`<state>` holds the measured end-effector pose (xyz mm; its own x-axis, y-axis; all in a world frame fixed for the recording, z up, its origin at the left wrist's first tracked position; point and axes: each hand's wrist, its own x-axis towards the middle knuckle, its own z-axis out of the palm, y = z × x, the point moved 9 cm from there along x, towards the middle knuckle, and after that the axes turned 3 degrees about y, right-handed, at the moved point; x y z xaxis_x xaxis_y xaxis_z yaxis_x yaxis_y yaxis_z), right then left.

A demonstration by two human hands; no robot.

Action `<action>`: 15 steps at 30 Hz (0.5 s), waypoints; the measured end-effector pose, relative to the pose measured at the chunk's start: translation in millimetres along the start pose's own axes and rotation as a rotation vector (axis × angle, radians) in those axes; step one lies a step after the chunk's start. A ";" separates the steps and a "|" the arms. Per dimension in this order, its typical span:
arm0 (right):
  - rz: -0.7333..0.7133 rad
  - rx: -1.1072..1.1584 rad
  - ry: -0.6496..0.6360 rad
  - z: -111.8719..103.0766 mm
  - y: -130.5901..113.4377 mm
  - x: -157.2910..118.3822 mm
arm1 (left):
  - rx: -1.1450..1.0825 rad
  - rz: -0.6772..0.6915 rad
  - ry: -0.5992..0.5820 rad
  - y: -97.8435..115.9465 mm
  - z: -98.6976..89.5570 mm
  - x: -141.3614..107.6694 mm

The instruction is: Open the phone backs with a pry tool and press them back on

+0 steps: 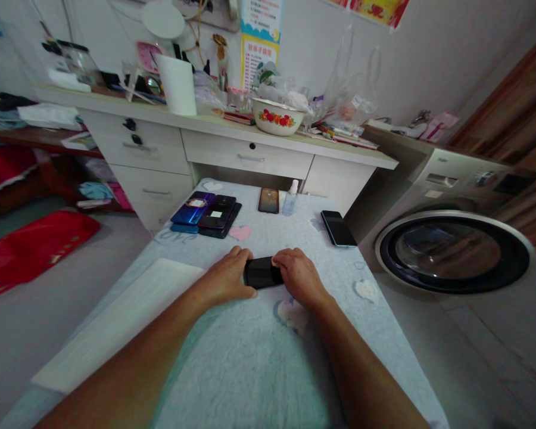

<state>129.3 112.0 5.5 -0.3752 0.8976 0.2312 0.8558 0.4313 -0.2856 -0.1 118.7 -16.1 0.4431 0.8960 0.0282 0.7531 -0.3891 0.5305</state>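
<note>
A black smartphone [262,273] lies crosswise, dark screen up, between my hands over the middle of the cloth-covered table. My left hand [230,275] grips its left end, thumb along the near edge and fingers at the far edge. Over the right end, my right hand [298,275] is closed, its fingers bunched against the screen. A small pale bit shows at those fingertips; what it is I cannot make out. Beyond my left hand sit several stacked phones [218,211]. A worn brown phone case or phone [268,201] lies beside a clear spray bottle [290,199].
Another phone [338,228] lies near the table's right edge. A long whitish cloth strip [120,322] stretches along the left side. White drawers [250,156] stand behind the table, holding a floral bowl [278,117]. A washing machine [451,250] is at the right.
</note>
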 end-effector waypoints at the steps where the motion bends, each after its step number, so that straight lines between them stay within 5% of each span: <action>1: 0.014 -0.006 0.007 -0.8 3.0 0.0 | 0.001 -0.001 0.000 -0.1 -0.1 0.0; 15: 0.237 -0.063 0.121 -17.6 52.5 -9.9 | -0.005 -0.015 -0.021 -4.7 3.3 0.7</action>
<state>184.3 124.2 4.6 -0.1198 0.9537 0.2759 0.9365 0.2008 -0.2874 -1.7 120.5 -21.4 0.4418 0.8971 0.0018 0.7573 -0.3740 0.5353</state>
